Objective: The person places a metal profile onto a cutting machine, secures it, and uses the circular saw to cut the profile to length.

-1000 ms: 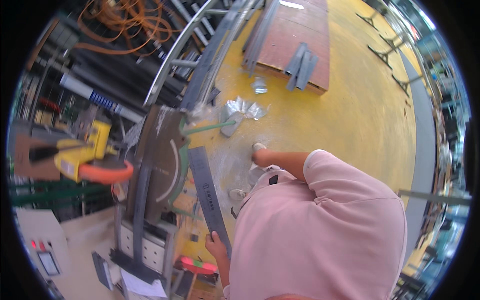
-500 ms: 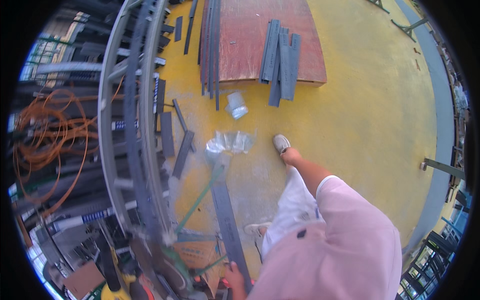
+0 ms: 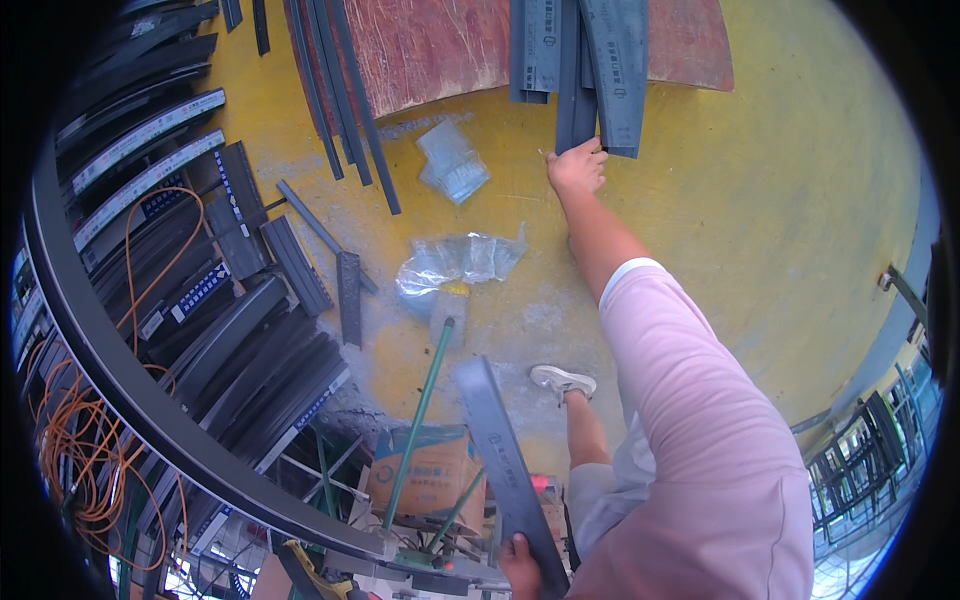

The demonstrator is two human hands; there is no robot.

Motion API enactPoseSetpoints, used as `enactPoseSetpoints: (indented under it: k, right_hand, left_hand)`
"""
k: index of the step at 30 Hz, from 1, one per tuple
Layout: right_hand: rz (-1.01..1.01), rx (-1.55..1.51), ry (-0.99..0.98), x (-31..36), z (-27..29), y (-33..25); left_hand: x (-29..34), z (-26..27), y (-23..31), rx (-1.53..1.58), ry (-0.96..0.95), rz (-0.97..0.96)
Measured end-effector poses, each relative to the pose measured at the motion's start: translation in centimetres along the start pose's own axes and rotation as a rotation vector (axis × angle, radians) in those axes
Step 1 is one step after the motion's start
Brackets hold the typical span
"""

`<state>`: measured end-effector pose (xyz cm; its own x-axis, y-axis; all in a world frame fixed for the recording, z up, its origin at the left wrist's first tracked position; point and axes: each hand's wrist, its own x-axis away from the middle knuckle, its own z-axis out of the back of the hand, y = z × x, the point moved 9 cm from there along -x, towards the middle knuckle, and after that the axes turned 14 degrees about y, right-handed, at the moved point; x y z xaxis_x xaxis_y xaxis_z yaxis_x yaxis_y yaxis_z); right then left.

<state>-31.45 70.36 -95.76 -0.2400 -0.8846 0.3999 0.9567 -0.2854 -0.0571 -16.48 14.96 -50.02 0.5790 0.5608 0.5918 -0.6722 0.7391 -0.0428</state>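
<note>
A brown carton [image 3: 430, 488] with blue print stands low in the view, near the left hand; what it holds cannot be seen.

The left hand [image 3: 522, 568] has its grip pinching one flat grey strip [image 3: 505, 455], which rises aslant from it, the far end free above the floor [image 3: 790, 250]. The right hand [image 3: 576, 172] reaches out to the near end of a loose stack of grey profiles [image 3: 577, 110]; its grip lies against the middle piece, but I cannot tell whether the fingers are pressed together on it. At least three pieces show in that stack, overlapping, lying on a red board [image 3: 440, 50] and jutting past its near edge.

About four long thin bars [image 3: 368, 120] lie side by side along the board's left part. Two clear plastic pieces [image 3: 455, 165] lie on the yellow floor, one nearer the board, the other by the head of one green-handled tool [image 3: 421, 415].

That tool's handle crosses in front of the carton. To the left, a curved rail [image 3: 175, 430] passes before many dark profiles [image 3: 235, 365], too many overlapping to count, and one tangle of orange cord [image 3: 82, 470]. One pale shoe [image 3: 563, 381] shows between the hands.
</note>
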Motion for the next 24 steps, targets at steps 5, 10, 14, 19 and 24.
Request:
enactPoseSetpoints:
  k: [5,10,14,19,24]
  right_hand:
    - [-0.045,-0.247,-0.106,-4.6,-0.5,2.1]
    - [-0.198,-1.074,-0.622,-2.3,3.2,-0.1]
    - [-0.169,-1.063,-0.781,0.9,7.9,0.9]
    - [-0.034,-0.908,-0.85,11.2,21.3,3.7]
    - [0.096,-1.065,-1.077,20.7,31.4,7.1]
  left_hand:
    - [-0.2,0.3,5.0,0.176,-0.038,-0.001]
    - [0.0,1.7,4.6,0.175,-0.024,-0.076]
    - [2.2,4.6,10.0,0.318,0.042,-0.216]
    - [-0.3,11.1,10.2,0.097,0.197,-0.371]
    - [-1.5,21.9,15.0,0.268,0.378,-0.501]
